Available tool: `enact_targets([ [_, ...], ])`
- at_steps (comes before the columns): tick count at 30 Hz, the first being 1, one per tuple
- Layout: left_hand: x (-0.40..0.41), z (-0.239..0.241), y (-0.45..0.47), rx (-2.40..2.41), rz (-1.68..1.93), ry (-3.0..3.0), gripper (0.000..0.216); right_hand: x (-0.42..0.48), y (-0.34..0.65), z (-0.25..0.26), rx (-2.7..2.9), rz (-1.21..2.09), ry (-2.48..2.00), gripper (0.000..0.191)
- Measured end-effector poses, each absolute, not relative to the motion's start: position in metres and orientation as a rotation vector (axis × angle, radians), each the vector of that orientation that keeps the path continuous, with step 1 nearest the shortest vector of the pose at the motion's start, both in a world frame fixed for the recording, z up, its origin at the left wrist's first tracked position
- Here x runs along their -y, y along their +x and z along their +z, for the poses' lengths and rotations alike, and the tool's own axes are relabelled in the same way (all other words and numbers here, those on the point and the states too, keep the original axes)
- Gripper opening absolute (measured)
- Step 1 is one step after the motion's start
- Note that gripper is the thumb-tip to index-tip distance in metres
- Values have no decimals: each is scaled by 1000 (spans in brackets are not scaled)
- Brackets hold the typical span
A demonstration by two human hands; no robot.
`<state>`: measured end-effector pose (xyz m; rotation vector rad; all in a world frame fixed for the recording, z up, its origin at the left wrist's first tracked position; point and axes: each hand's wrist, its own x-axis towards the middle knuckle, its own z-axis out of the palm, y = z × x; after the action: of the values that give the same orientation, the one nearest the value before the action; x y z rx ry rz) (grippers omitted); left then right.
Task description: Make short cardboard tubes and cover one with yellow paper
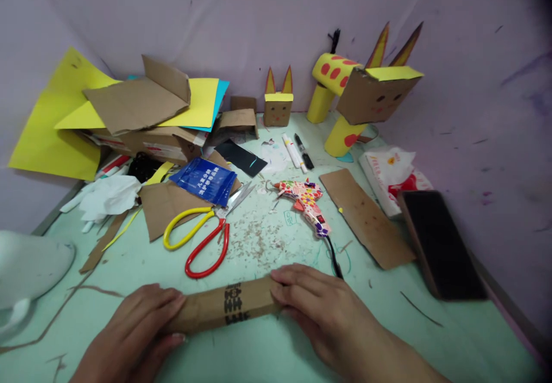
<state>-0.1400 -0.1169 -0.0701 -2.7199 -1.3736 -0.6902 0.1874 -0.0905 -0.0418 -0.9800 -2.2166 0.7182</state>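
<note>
A rolled or folded length of brown cardboard (207,308) with black print spans the space between my hands, near the front of the pale green table (259,354). My left hand (133,328) grips its left end, thumb below and fingers over the top. At the other end, my right hand (321,308) has its fingers wrapped round the cardboard. Just beyond lie scissors (221,216) with one yellow and one red handle, blades apart. A flower-patterned glue gun (304,199) rests to their right, its black cord running towards my right hand.
A flat cardboard strip (366,219), a phone (440,245) and a tissue pack (388,176) lie right. Behind stand a spotted yellow cardboard animal (336,72) and a small eared box face (277,110). Cardboard and coloured paper (202,98) pile up left, beyond a white mug (30,268).
</note>
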Motion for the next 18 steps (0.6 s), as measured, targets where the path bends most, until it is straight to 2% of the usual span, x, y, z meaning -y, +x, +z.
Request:
enact_targets([
  [7, 114, -59, -84, 1546, -891, -2812, 29, 93, 224, -38, 2215, 805, -1125, 32],
  [14, 120, -70, -132, 1444, -766, -2729, 37, 91, 191, -43, 2175, 791, -982, 24],
  [18, 120, -71, -114, 1551, -806, -2717, 36, 91, 204, -41, 2184, 847, -1035, 27],
])
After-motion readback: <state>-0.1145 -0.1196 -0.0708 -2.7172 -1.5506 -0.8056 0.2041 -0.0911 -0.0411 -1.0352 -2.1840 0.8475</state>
